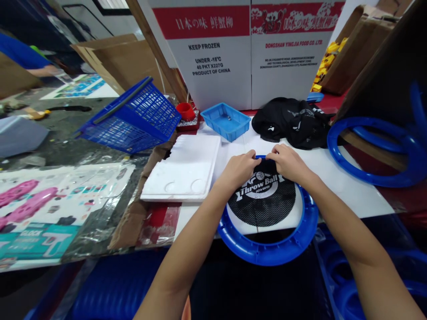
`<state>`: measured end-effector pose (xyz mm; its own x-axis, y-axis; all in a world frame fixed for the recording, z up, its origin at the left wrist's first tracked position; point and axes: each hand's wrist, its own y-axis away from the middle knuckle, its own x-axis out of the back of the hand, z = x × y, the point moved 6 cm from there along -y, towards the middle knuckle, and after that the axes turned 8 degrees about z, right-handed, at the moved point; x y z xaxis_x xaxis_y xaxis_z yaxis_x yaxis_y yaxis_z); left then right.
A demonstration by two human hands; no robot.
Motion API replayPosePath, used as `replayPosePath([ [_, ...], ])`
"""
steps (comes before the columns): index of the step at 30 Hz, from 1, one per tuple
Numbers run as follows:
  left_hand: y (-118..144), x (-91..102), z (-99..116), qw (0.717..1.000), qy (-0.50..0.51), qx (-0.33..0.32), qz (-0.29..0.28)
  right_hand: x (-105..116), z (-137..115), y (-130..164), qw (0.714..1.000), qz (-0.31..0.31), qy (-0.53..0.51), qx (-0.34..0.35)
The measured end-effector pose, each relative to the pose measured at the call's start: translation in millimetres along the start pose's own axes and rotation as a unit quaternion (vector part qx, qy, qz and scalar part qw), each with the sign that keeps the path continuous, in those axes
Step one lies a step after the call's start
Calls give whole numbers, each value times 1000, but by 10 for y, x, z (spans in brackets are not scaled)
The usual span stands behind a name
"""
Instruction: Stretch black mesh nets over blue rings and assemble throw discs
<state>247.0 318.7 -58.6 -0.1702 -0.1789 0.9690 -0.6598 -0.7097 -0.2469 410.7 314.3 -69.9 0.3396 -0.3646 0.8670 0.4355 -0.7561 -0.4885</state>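
A blue plastic ring (267, 253) lies tilted at the table's front edge, its near side sticking out past the edge. Inside it sits a round black mesh net (267, 204) printed "Throw Ball", with a gap between the net and the ring's near rim. My left hand (240, 169) and my right hand (287, 162) are side by side at the ring's far rim. Both have their fingers closed in a pinch where the net's far edge meets the ring. The exact grip under the fingertips is partly hidden.
Behind stand a blue tray (227, 122), a pile of black mesh (293, 122) and a white carton (216, 84). A white foam board (185, 166) and a blue basket (133, 118) are at left. More blue rings (376, 180) lie at right. A person's arm (43, 70) shows far left.
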Motion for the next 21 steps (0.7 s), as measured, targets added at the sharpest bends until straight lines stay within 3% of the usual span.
replayPosePath([
  [21,6,10,-20,1000,21,2,15,-15,25,-8,1000,12,-22,-3],
])
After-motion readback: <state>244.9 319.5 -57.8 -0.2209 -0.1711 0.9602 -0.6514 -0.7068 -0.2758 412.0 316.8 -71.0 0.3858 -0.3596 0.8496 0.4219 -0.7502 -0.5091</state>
